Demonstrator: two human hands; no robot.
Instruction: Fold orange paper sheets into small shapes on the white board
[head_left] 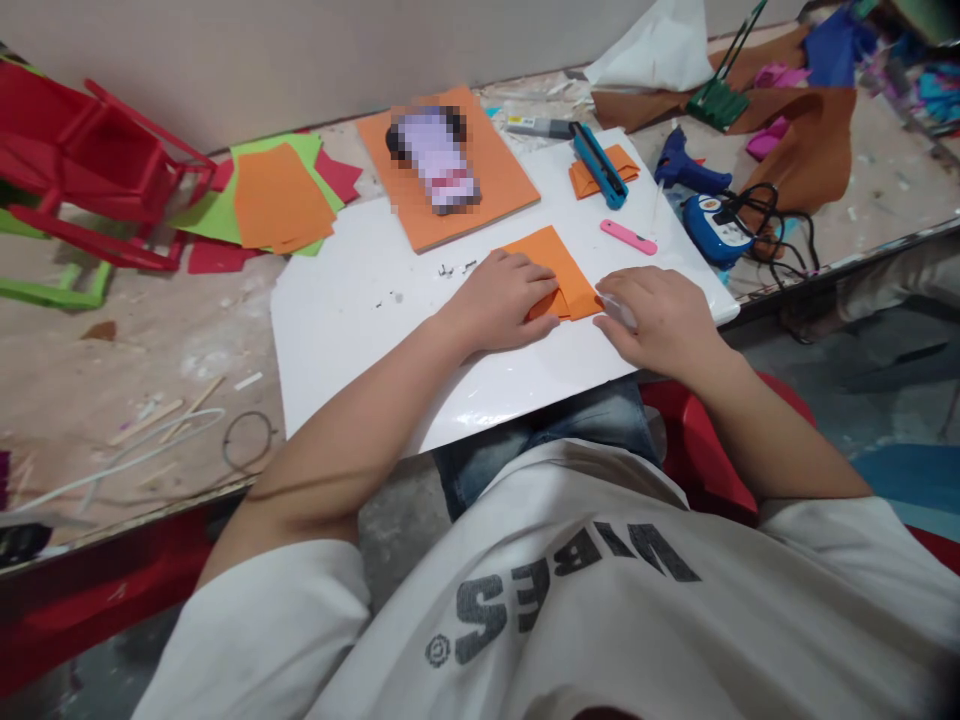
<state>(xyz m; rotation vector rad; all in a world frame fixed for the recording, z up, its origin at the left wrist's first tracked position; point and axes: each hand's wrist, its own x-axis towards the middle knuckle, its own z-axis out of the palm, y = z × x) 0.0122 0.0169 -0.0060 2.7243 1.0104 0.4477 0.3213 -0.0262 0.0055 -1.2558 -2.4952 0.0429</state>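
A folded piece of orange paper (pixel 551 255) lies on a white board in front of me. My left hand (pixel 510 300) presses on it, with fingers curled over its left part and the thumb along its near edge. Beside the paper's right corner is my right hand (pixel 664 310), its thumb and fingers bent around a small whitish, see-through thing (pixel 621 312) that I cannot make out clearly. A pink cutter (pixel 628 237) lies just beyond the right hand. Farther back, a blue utility knife (pixel 600 165) rests on another folded orange piece (pixel 626 165).
The white board (pixel 345 320) covers the table's middle. An orange pad (pixel 510 180) at the back bears a blurred item. A blue glue gun (pixel 690 165) and a blue corded device (pixel 716 230) are at right. Coloured sheets (pixel 281 200) and a red miniature chair (pixel 97 160) are left.
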